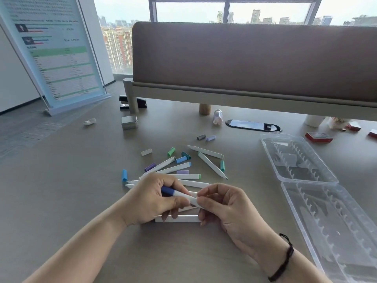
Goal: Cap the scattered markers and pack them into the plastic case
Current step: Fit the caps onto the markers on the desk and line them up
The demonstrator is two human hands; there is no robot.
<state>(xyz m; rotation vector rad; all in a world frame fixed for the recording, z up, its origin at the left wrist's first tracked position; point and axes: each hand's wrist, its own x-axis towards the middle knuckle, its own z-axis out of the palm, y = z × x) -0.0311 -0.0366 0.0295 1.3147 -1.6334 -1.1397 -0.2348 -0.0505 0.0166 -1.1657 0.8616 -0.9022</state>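
- Two hands hold one white marker [184, 196] with a blue cap.
- Left hand [152, 198] fingers curl around the cap end.
- Right hand [223, 206] fingertips pinch the other end.
- Open plastic case [318, 193] lies near, on the right.

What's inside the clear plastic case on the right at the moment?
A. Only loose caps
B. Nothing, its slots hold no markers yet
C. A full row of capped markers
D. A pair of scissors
B: the clear plastic case lies open with bare ribbed slots, while the markers and loose caps lie on the table, and both hands hold one blue-capped marker.
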